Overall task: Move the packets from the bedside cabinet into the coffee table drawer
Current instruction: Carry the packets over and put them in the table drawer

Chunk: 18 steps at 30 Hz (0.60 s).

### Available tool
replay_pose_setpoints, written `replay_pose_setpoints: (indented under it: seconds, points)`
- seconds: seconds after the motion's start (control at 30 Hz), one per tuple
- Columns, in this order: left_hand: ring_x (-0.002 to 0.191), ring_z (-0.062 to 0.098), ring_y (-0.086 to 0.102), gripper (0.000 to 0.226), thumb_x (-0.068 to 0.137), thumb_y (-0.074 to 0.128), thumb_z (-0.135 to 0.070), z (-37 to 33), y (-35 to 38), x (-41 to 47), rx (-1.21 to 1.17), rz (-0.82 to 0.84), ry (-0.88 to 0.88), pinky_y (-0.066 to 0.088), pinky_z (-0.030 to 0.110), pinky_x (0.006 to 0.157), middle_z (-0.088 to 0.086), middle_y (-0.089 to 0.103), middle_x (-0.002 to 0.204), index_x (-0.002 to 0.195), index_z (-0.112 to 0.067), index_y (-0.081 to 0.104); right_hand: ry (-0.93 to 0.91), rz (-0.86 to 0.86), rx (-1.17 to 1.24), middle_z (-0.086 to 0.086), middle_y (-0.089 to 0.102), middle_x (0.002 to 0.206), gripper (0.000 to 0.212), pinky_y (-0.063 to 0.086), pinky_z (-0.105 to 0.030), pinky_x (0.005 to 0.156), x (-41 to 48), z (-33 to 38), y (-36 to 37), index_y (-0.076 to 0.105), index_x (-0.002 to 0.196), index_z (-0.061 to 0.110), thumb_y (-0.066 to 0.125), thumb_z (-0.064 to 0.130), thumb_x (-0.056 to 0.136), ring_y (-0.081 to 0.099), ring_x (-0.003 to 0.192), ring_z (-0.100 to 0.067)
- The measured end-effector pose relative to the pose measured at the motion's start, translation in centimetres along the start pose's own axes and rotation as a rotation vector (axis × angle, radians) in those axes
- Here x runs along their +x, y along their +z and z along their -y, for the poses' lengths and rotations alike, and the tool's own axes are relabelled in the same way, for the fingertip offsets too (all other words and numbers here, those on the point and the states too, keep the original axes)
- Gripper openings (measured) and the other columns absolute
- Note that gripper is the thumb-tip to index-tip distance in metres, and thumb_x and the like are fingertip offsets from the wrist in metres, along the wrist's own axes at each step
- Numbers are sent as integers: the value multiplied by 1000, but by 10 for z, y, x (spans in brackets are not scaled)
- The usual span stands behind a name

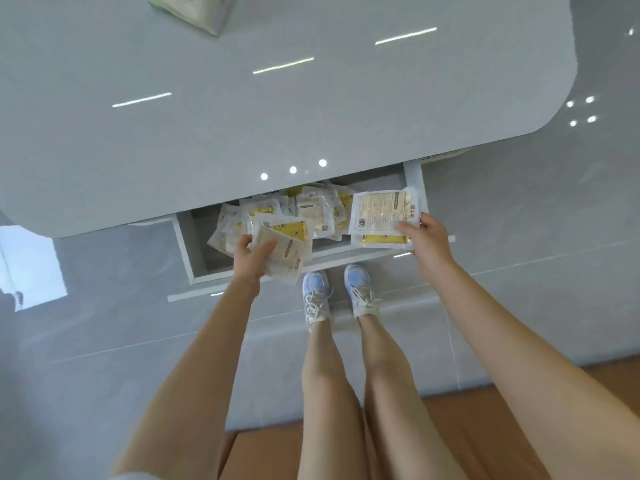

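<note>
Grey and glossy, the rounded coffee table top (242, 116) fills most of our view. Its white pull-out drawer (187, 251) stands open under the near edge. Both our bare arms reach down and forward to it.

Our left hand (250, 258) has its thumb and fingers curled round a small bunch of clear-and-yellow plastic snack packets (285, 252). It holds them over the front of the drawer, and one packet pokes out past the front panel. Our right hand (427, 241) pinches a couple of flat white-labelled packets (379, 211) by their near edge, thumb on top, over the drawer's right end.

Between the hands, a loose heap of the same packets (318, 209) lies inside the drawer, partly tucked under the table top. Our white-and-blue lace-up sneakers (316, 296) stand on the grey tiled floor (519, 220) just in front of the drawer.
</note>
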State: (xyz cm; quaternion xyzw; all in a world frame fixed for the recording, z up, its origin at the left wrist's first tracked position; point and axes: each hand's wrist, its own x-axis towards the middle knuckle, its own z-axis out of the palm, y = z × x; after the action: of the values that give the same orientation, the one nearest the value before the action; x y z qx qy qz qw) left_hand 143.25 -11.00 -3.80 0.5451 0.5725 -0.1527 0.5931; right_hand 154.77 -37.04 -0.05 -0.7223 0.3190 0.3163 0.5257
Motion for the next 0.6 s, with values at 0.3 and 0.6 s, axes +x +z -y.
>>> replay_pose_setpoints:
  seconds: [0.3, 0.6]
  points:
    - [105, 28, 60, 42, 84, 69, -22, 30, 44, 109, -108, -25, -21, 54, 46, 85, 10, 61, 115, 122, -15, 52, 176, -25, 105, -8, 66, 113, 22, 53, -36, 92, 129, -49, 62, 63, 110, 10, 63, 6, 88, 65, 101, -24]
    - [85, 22, 58, 26, 83, 68, -32, 34, 71, 123, 109, -248, 219, 47, 28, 67, 1, 62, 91, 98, -11, 60, 146, -111, -81, -12, 65, 122, 29, 51, -30, 89, 163, -70, 77, 64, 117, 5, 63, 4, 88, 63, 108, -26]
